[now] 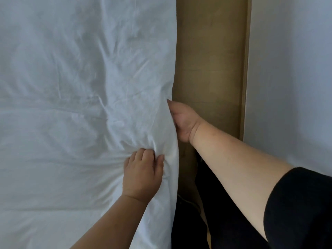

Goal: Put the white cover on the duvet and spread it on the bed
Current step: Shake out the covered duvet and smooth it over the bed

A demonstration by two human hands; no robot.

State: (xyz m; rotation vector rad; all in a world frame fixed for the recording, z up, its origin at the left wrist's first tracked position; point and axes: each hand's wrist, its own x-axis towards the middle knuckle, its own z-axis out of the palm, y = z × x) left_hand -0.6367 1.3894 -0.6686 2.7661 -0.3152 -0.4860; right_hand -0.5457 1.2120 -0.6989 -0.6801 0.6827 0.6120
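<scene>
A wrinkled white fabric duvet cover [71, 105] fills the left of the view, spread flat with its right edge hanging down beside a strip of tan wooden floor [212, 60] and, further right, a pale grey wall [296, 69]; no writing, label or brand can be read on any of it. The right hand [181, 121], on a bare forearm below a black sleeve [301, 209], reaches in at that edge with fingers hidden behind the fabric, so its grip cannot be told. The left hand [143, 175] bunches cloth near the edge between curled fingers and thumb.
</scene>
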